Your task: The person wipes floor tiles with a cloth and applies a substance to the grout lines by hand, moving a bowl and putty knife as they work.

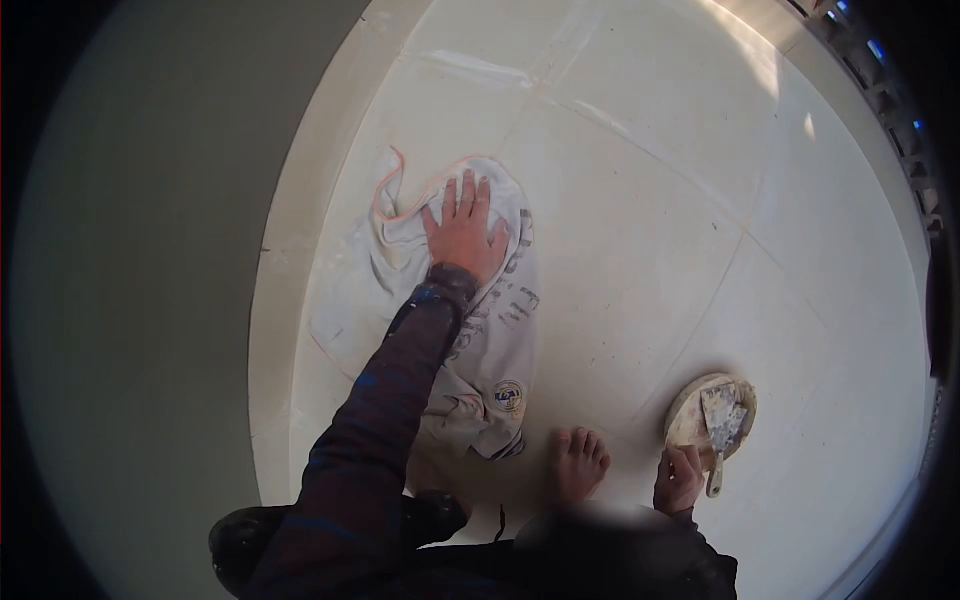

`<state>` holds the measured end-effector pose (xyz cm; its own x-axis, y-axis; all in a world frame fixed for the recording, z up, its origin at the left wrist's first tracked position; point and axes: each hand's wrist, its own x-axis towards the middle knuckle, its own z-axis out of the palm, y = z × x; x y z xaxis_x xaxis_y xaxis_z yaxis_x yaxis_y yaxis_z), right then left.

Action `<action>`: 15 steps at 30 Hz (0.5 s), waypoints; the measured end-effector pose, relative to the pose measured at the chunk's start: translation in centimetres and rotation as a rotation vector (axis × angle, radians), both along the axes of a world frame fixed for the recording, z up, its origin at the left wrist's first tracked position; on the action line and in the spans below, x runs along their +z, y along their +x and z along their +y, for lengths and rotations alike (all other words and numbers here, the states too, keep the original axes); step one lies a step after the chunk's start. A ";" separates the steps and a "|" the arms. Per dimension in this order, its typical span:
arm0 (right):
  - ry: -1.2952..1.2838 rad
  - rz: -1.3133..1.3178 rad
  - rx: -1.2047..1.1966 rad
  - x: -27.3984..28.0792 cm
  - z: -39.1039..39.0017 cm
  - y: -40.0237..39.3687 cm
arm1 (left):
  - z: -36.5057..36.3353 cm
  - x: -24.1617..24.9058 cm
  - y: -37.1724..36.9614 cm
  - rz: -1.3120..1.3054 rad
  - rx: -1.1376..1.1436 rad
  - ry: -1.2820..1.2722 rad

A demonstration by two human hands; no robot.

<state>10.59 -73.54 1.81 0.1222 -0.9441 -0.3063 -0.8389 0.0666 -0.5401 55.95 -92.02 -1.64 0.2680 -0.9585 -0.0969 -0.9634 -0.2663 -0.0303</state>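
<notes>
A crumpled white shirt (400,290) with orange trim, dark printed letters and a round crest lies on the pale tiled floor. My left hand (465,235) rests palm down on its upper part, fingers spread. At the lower right, my right hand (680,478) has its fingers curled at the near rim of a shallow round bowl (683,415), seeming to grip it. Inside the bowl lies a putty knife (722,415), its blade smeared with whitish paste and its handle sticking out over the near edge.
Large tiles with whitish smears along the joints make up the floor (620,250). A raised skirting edge (290,250) curves along the left, beside a grey wall (150,280). My bare foot (582,465) stands between shirt and bowl. Openwork blocks (880,100) line the upper right.
</notes>
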 end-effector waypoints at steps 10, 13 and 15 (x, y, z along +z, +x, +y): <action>0.052 -0.261 -0.039 9.4 -3.8 7.3 | -3.6 1.3 -1.6 0.008 -0.286 -0.176; -0.089 0.044 0.097 13.6 -6.8 4.8 | 0.9 7.1 -4.5 0.128 -0.439 -0.202; -0.008 0.052 0.194 12.5 -7.8 4.4 | 6.1 7.9 -3.8 0.153 -0.465 -0.119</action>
